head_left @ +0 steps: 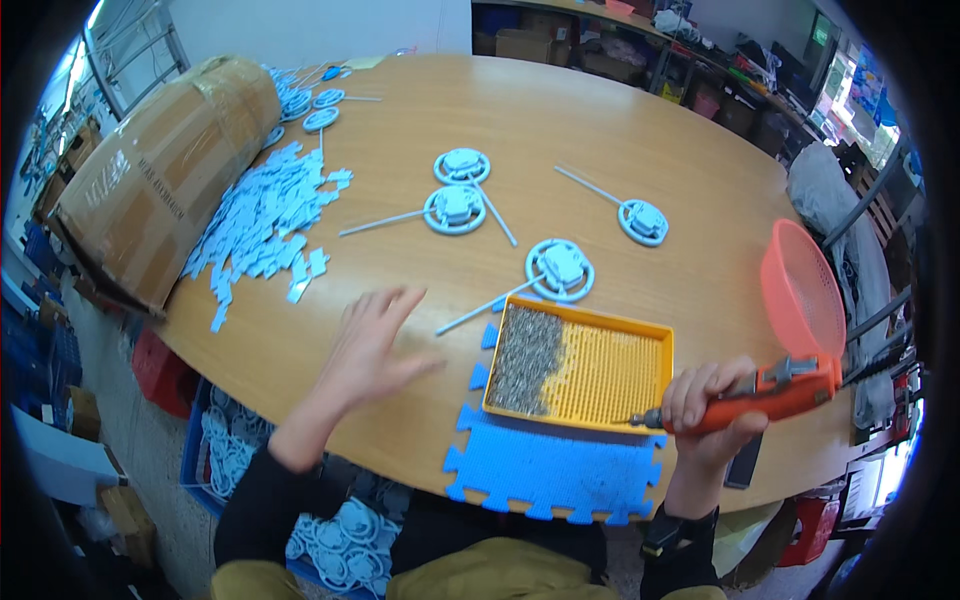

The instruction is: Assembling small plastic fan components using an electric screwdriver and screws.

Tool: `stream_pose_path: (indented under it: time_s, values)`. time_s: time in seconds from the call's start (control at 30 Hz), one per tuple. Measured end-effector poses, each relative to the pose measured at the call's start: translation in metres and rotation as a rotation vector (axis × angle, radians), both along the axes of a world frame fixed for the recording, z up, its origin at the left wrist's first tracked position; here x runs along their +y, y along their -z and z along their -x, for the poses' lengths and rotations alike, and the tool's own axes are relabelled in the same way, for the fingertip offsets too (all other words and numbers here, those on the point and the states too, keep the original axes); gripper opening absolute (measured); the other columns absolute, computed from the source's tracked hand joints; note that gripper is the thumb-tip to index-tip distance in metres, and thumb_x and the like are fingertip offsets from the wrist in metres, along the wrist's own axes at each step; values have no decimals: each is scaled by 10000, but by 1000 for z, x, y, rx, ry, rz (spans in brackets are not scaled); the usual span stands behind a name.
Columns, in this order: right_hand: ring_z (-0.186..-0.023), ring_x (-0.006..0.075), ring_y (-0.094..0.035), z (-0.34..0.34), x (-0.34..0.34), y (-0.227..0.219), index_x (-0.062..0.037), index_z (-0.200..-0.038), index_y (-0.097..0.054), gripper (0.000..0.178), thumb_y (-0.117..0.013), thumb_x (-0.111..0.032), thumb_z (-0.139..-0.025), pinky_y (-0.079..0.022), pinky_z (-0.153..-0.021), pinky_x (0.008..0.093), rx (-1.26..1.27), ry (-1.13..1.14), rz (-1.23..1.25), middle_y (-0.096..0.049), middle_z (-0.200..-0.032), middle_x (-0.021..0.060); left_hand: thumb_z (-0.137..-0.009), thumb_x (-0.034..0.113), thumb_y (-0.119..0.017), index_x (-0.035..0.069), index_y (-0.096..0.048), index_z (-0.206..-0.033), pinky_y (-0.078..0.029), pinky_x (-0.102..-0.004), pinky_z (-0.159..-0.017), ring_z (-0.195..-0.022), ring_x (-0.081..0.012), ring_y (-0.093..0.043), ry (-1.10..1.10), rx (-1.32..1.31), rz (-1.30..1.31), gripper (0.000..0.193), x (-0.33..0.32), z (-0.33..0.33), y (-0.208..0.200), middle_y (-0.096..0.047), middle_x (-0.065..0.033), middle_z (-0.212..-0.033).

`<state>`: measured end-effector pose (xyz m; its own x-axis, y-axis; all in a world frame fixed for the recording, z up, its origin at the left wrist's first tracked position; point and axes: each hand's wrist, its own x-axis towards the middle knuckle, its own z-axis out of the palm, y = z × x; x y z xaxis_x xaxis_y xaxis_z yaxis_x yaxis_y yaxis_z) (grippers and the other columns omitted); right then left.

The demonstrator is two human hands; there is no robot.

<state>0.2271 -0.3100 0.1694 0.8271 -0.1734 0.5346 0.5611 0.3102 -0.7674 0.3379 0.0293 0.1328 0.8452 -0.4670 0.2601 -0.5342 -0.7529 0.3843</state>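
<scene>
My right hand [708,405] is wrapped around an orange power screwdriver [785,395], its tip pointing left over the near right corner of a yellow tray [620,370]. Small metal screws [525,360] fill the tray's left part, and the ribbed right part shows bare. Under the tray's near side lies a blue foam mat [555,470] with jigsaw edges. Over the table left of the tray, my left hand [370,345] holds nothing, its fingers spread. A light-blue round plastic part with a long rod [562,268] rests just beyond the tray, touching or nearly touching its far edge.
More such parts [457,208] lie farther back. At left, small light-blue plates [265,215] are heaped beside a large cardboard box [170,175]. A pink basket [803,285] sits at the right edge. Below the front edge, a blue crate [205,480] holds light-blue parts.
</scene>
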Motion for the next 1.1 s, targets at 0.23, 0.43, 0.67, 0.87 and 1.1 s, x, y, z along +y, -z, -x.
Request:
stream_pose_path:
  time_s: [0.23, 0.43, 0.67, 0.87, 1.1]
  values:
    - [-435, 127, -448, -36, -15, 5, -76, -928, -447, 618, -547, -670, -787, -404, -418, 262, 1, 34, 30, -475, -573, 10, -676, 647, -663, 226, -269, -1461, -257, -603, -1036, -1349, -381, -275, -511, 40, -239, 974, -109, -256, 27, -257, -190, -1472]
    - [-523, 132, -476, -73, -29, 29, -78, -951, -455, 633, -537, -683, -786, -409, -492, 267, 50, 161, 92, -488, -634, 18, -749, 531, -660, 235, -340, -1430, -323, -503, -1050, -1317, -400, -328, -278, 7, -198, 809, -115, -317, 78, -282, -215, -1461]
    - [-606, 164, -536, -77, -54, 38, -46, -997, -492, 586, -714, -535, -762, -447, -546, 279, 79, 204, 8, -536, -688, 66, -766, 181, -691, 161, -451, -1352, -335, -431, -1055, -1279, -396, -375, 144, -39, -124, 633, -31, -201, 63, -369, -217, -1393]
    - [-614, 161, -546, -87, -62, 48, -40, -992, -502, 485, -690, -453, -820, -456, -541, 287, 24, 200, -41, -539, -694, 66, -715, -13, -591, 75, -450, -1340, -310, -402, -1075, -1285, -364, -377, 177, 40, -21, 647, -6, -105, 42, -388, -182, -1373]
    - [-562, 135, -541, -94, -59, 47, -48, -910, -520, 443, -693, -446, -821, -439, -488, 260, 52, 245, -24, -547, -648, 46, -693, -40, -540, 20, -495, -1284, -391, -377, -991, -1181, -316, -469, 165, -47, 53, 596, -6, -71, 38, -448, -161, -1281]
